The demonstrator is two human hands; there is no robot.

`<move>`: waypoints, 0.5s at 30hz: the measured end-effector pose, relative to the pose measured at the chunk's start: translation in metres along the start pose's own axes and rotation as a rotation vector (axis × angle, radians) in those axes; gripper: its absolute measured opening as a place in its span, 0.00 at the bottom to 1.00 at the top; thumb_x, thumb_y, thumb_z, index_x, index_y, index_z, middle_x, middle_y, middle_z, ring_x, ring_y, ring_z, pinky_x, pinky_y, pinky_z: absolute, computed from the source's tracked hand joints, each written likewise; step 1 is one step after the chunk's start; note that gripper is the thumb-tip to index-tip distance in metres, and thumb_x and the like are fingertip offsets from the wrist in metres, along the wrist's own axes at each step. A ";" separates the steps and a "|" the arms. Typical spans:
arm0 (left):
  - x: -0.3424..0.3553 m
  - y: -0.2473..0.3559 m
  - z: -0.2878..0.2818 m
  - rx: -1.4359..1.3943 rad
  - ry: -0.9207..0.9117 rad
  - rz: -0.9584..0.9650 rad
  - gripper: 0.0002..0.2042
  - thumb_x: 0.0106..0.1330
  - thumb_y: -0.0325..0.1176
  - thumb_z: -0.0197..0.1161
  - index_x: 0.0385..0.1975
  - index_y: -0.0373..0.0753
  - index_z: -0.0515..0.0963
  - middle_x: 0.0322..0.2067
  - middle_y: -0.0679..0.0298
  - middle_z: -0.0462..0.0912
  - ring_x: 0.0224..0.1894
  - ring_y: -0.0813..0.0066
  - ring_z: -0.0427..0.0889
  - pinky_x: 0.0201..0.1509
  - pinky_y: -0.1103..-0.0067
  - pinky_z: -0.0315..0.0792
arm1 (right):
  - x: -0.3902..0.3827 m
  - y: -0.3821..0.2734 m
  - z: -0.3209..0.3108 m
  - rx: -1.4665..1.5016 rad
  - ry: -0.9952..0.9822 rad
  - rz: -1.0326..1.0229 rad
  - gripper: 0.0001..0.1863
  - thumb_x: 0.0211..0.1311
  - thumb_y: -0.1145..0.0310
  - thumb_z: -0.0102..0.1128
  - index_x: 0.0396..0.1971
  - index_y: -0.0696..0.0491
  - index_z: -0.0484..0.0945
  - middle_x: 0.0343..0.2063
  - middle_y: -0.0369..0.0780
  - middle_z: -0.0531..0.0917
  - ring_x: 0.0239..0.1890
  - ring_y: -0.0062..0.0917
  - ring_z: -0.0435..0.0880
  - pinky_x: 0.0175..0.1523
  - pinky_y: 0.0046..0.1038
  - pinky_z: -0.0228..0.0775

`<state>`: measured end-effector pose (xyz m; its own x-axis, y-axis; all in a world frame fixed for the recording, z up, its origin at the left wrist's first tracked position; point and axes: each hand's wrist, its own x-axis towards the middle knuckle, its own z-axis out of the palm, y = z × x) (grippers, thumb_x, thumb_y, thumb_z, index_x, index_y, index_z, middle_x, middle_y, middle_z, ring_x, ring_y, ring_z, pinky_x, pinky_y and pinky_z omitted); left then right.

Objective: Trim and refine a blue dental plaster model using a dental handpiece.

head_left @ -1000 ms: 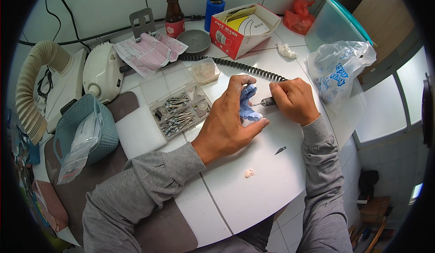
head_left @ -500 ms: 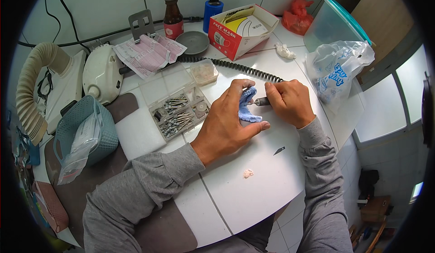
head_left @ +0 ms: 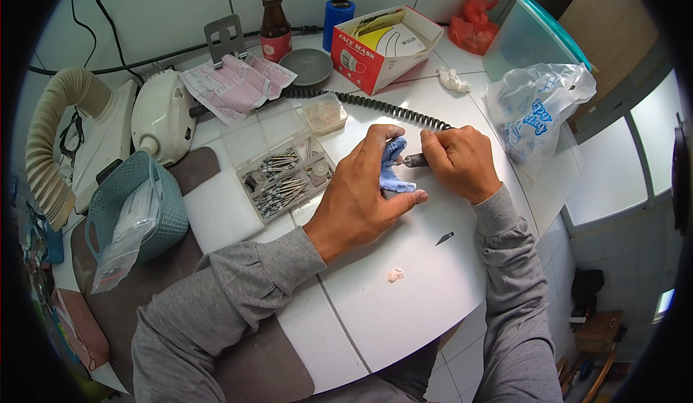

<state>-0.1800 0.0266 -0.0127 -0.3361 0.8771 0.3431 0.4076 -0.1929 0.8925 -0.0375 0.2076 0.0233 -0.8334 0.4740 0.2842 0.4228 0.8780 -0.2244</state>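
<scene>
Between the thumb and fingers of my left hand (head_left: 359, 199) is a blue dental model (head_left: 395, 177), curved like an arch and held on its side. My right hand (head_left: 462, 162) grips a rotary handpiece (head_left: 416, 160), dark and slim, with its thin bur pointing left into the hollow of the model. Whether the bur tip touches the blue surface I cannot tell. A black coiled cord (head_left: 382, 107) runs behind my hands toward the right hand. Below them on the white table lie a small dark blade (head_left: 445, 238) and a pinkish crumbly lump (head_left: 395, 275).
A divided case of burs (head_left: 281, 186) lies open left of my left hand. Behind stand a mask box (head_left: 382, 53), a brown bottle (head_left: 275, 24) and a grey dish (head_left: 309, 68). A blue-green basket (head_left: 166, 208) is at left, a plastic bag (head_left: 538, 107) at right.
The blue model has tilted very slightly in my left hand, and the left thumb has shifted a little left. My right hand keeps its grip on the handpiece, nearly still.
</scene>
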 end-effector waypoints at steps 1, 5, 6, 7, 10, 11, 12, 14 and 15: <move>0.000 -0.001 0.000 0.009 0.007 0.017 0.41 0.63 0.39 0.86 0.69 0.33 0.66 0.54 0.39 0.85 0.58 0.42 0.90 0.65 0.59 0.83 | 0.000 -0.001 0.001 0.001 0.015 0.003 0.25 0.78 0.54 0.58 0.23 0.50 0.93 0.15 0.46 0.84 0.20 0.46 0.87 0.29 0.44 0.78; 0.000 0.000 0.000 -0.005 -0.001 -0.007 0.40 0.63 0.39 0.85 0.69 0.33 0.67 0.54 0.39 0.84 0.58 0.42 0.90 0.65 0.59 0.83 | 0.000 -0.001 0.000 0.027 0.012 0.023 0.25 0.78 0.54 0.58 0.23 0.50 0.93 0.15 0.45 0.84 0.20 0.46 0.87 0.29 0.43 0.78; 0.000 -0.001 0.000 -0.005 0.008 0.009 0.40 0.64 0.39 0.85 0.69 0.33 0.67 0.54 0.39 0.84 0.58 0.42 0.90 0.65 0.59 0.83 | 0.000 -0.001 0.000 0.028 0.012 0.022 0.25 0.78 0.54 0.58 0.23 0.50 0.93 0.15 0.45 0.84 0.20 0.46 0.87 0.29 0.43 0.78; 0.000 -0.002 0.001 -0.005 0.016 0.024 0.40 0.64 0.39 0.85 0.69 0.33 0.67 0.54 0.39 0.85 0.58 0.42 0.90 0.65 0.59 0.83 | 0.000 -0.001 0.001 0.016 0.013 0.019 0.25 0.78 0.54 0.58 0.23 0.50 0.93 0.15 0.45 0.84 0.20 0.46 0.87 0.29 0.43 0.78; -0.001 -0.006 0.002 0.021 0.034 0.017 0.42 0.61 0.42 0.89 0.70 0.35 0.69 0.53 0.44 0.86 0.55 0.56 0.91 0.59 0.65 0.86 | 0.000 0.000 0.001 0.005 0.007 0.017 0.25 0.78 0.54 0.58 0.23 0.50 0.93 0.15 0.45 0.84 0.20 0.46 0.86 0.29 0.44 0.78; -0.001 -0.008 0.003 0.022 0.035 0.017 0.42 0.61 0.42 0.89 0.70 0.35 0.69 0.53 0.44 0.86 0.55 0.56 0.91 0.59 0.65 0.86 | 0.001 0.000 0.001 0.008 0.003 0.015 0.25 0.77 0.54 0.58 0.23 0.50 0.93 0.15 0.46 0.84 0.20 0.46 0.86 0.29 0.44 0.78; -0.001 -0.009 0.004 0.031 0.047 0.044 0.42 0.61 0.42 0.89 0.70 0.35 0.69 0.53 0.44 0.86 0.55 0.56 0.91 0.59 0.65 0.86 | 0.001 0.000 0.001 0.008 0.003 0.014 0.25 0.77 0.54 0.58 0.23 0.50 0.93 0.15 0.46 0.84 0.20 0.46 0.86 0.29 0.44 0.78; -0.001 -0.010 0.004 0.039 0.059 0.070 0.42 0.62 0.42 0.89 0.70 0.35 0.69 0.52 0.44 0.86 0.55 0.57 0.91 0.59 0.65 0.86 | 0.000 0.000 0.002 0.004 0.024 0.010 0.25 0.77 0.54 0.58 0.23 0.50 0.93 0.15 0.46 0.84 0.19 0.46 0.86 0.29 0.43 0.78; -0.001 -0.009 0.004 0.036 0.050 0.054 0.42 0.62 0.42 0.89 0.70 0.35 0.69 0.52 0.45 0.86 0.54 0.57 0.91 0.58 0.66 0.86 | 0.000 0.000 0.002 0.003 0.023 0.010 0.25 0.77 0.54 0.58 0.23 0.50 0.93 0.15 0.46 0.84 0.19 0.46 0.86 0.29 0.43 0.78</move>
<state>-0.1800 0.0294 -0.0227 -0.3544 0.8425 0.4057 0.4564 -0.2229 0.8614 -0.0382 0.2076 0.0214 -0.8204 0.4846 0.3035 0.4303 0.8728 -0.2304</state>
